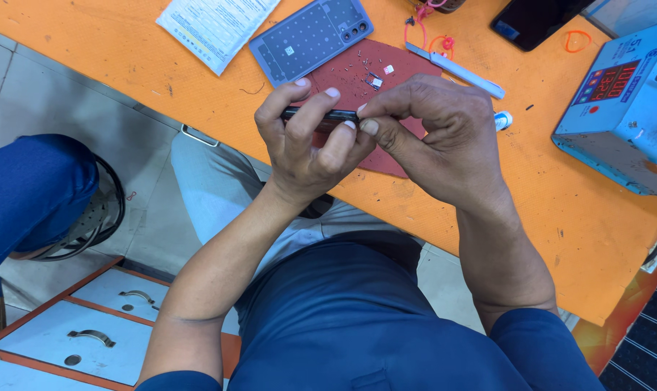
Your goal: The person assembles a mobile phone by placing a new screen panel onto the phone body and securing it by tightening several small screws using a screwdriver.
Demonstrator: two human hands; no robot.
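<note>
Your blue-clad torso fills the bottom of the head view, with both forearms reaching up to the orange surface [162, 65]. Your left hand [307, 148] is closed around a thin dark phone [321, 114] held edge-on, thumb and fingers clamping its long sides so the edge faces up toward you. Your right hand [433, 141] is pinched shut at the phone's right end, fingertips [368, 127] pressed to that edge; whether they hold a small part or tool cannot be told. The phone sits above a dark red mat [357, 72], probably to catch loose pieces, since tiny screws [357, 69] lie scattered there. A grey back cover [310, 40] rests just beyond, touching the mat. Tweezers [455, 70] lie near your right hand. A blue heating unit [621, 108] is cut off at right. Most of the phone's body is hidden by your fingers.
</note>
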